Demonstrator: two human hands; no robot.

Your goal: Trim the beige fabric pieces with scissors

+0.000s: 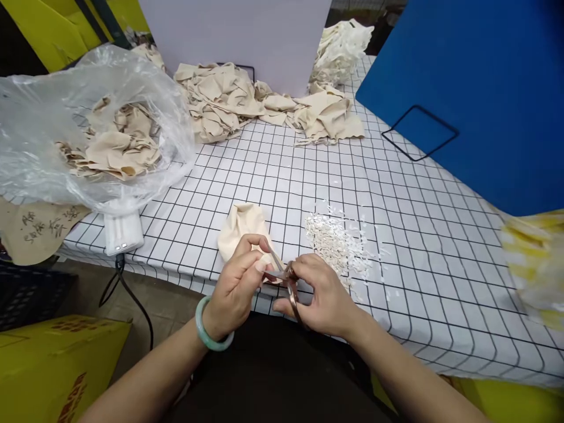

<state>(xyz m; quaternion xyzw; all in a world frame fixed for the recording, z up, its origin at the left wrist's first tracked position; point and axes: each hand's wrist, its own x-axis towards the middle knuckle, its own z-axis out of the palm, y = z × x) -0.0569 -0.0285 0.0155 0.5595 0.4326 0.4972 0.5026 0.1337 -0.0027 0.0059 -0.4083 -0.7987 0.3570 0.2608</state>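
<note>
My left hand (238,285), with a green bangle (205,329) at the wrist, pinches the edge of a cream cloth piece (243,226). The rest of the cloth lies crumpled on the table's near edge beyond my fingers. My right hand (324,294) grips a pair of scissors (291,282) by the handles. Their blades are spread and point left at the cloth edge by my left fingertips. Just right of the cloth lies a heap of small white and cream snippets (339,244).
A clear plastic bag (171,117) at left holds beige cloth pieces (126,144). More beige cloth (220,97) is piled at the back. A white device (123,230) with a black cable sits at the left edge. A blue panel (480,100) stands right, on the checked tablecloth (423,217).
</note>
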